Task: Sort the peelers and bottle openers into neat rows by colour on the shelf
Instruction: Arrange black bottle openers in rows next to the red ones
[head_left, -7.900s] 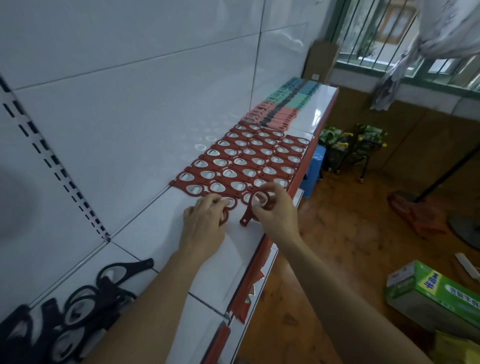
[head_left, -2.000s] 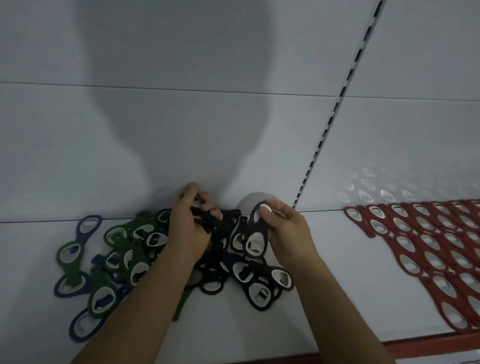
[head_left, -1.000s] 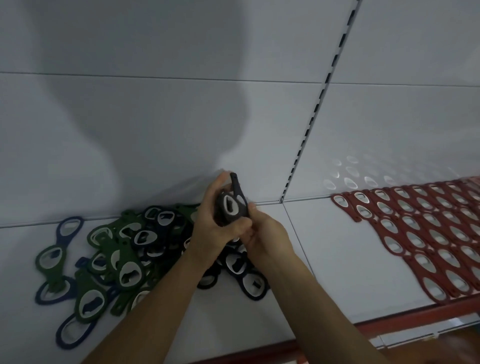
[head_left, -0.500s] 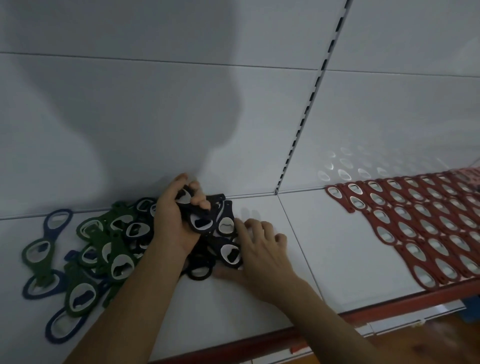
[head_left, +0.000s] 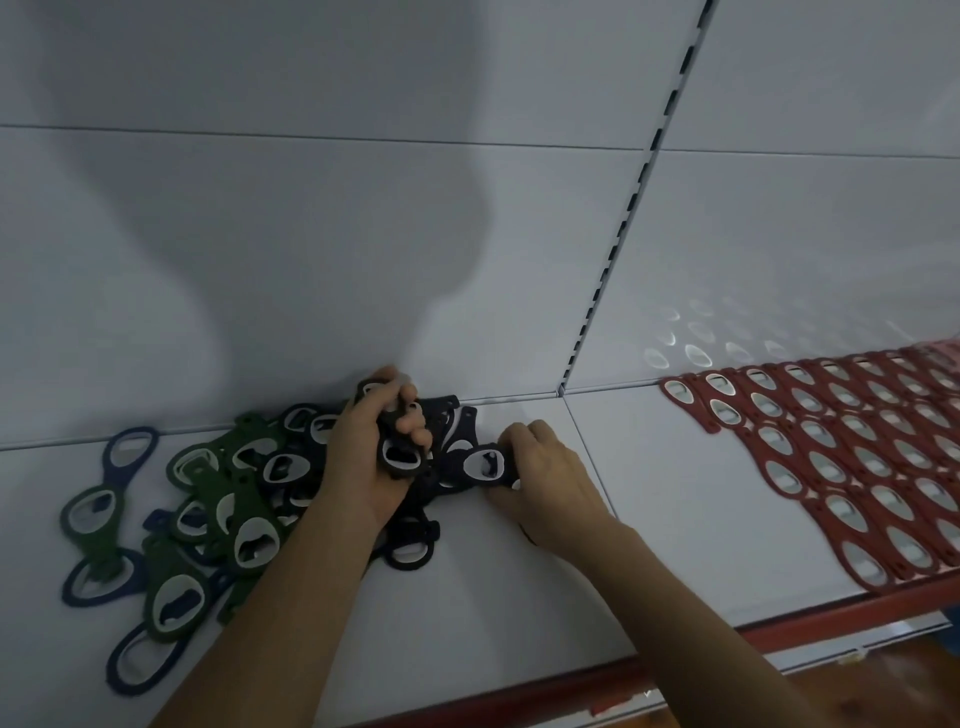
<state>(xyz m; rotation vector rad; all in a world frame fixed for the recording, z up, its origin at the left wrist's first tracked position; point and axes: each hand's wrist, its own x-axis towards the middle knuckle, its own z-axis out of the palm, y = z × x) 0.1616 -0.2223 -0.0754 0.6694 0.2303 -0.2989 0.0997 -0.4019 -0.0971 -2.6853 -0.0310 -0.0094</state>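
A loose heap of black bottle openers (head_left: 415, 540) lies on the white shelf (head_left: 519, 597) against the back wall, mixed on its left with green openers (head_left: 228, 499) and blue openers (head_left: 119, 452). My left hand (head_left: 363, 457) grips a bunch of black openers (head_left: 397, 447) above the heap. My right hand (head_left: 545, 483) pinches one black opener (head_left: 483, 465) at the heap's right side. Red openers (head_left: 857, 457) lie in neat overlapping rows at the right.
The shelf's red front edge (head_left: 779, 631) runs along the bottom right. A slotted upright (head_left: 623, 223) splits the white back wall. Bare shelf surface lies between the black heap and the red rows.
My right hand, flat on the heap half a second ago, now pinches a black opener. My left hand still holds its bunch, lifted slightly. The view has shifted a little left.
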